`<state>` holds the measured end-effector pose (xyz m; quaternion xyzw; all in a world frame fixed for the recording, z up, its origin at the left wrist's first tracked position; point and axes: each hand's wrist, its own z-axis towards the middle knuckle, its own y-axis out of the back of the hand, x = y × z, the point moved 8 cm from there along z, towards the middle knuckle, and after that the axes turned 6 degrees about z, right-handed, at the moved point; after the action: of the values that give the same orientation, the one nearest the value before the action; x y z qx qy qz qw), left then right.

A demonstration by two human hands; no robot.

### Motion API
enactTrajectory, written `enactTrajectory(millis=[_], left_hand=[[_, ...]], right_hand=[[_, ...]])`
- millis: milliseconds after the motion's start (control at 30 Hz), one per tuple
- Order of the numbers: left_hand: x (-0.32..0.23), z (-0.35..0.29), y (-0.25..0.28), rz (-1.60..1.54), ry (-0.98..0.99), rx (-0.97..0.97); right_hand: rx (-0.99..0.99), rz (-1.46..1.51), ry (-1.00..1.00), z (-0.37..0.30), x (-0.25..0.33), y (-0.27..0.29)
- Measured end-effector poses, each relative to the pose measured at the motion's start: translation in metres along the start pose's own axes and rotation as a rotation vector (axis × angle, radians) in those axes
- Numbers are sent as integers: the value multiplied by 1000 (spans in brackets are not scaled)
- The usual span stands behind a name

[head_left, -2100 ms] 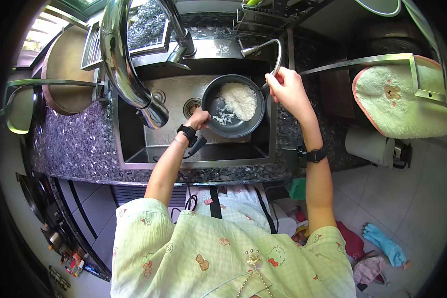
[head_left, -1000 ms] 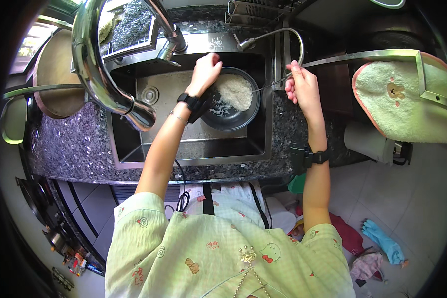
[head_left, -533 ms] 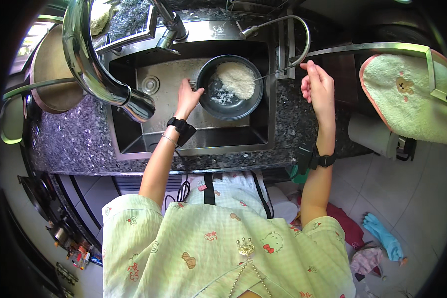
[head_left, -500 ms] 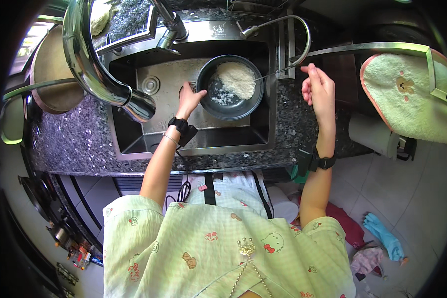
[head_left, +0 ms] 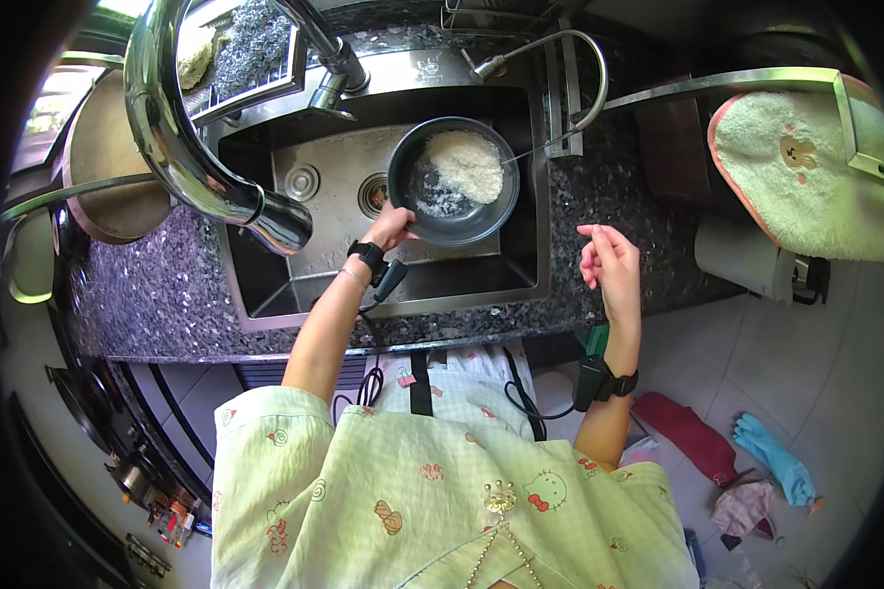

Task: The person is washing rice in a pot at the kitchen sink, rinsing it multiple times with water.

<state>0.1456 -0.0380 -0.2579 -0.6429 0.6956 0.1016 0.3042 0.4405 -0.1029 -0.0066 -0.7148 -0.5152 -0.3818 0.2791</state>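
A dark grey round pot (head_left: pixel 432 224) sits in the right part of the steel sink, tilted or level I cannot tell. White rice grains (head_left: pixel 467 167) are heaped on its far right side, with some scattered nearer. My left hand (head_left: pixel 393 226) grips the pot's near left rim, thumb at the edge and fingers partly hidden. From the slim curved tap (head_left: pixel 606 74) a thin line, like a water stream, runs to the pot's right rim. My right hand (head_left: pixel 612 260) hangs over the counter right of the sink, empty, fingers loosely bent and apart.
A large chrome pipe (head_left: pixel 157 118) and a second tap (head_left: pixel 339 74) rise at the left and back of the sink (head_left: pixel 295 221). A metal rail (head_left: pixel 727 91) with a pale towel (head_left: pixel 805 177) is at right. Blue gloves (head_left: pixel 776 456) and cloths lie on the floor.
My left hand has moved from beside the pot to its near left rim and closed on it. My right hand has drawn back toward me, away from the slim tap.
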Motion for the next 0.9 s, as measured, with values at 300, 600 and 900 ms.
enactTrajectory(millis=[300, 600, 900], left_hand=[[-7, 3, -5, 86, 72, 9], [-28, -21, 13, 283, -45, -160], [-46, 4, 8, 403, -185, -179]], right_hand=[[48, -36, 52, 6, 10, -24], [67, -27, -8, 1, -18, -20], [47, -5, -62, -9, -49, -16]])
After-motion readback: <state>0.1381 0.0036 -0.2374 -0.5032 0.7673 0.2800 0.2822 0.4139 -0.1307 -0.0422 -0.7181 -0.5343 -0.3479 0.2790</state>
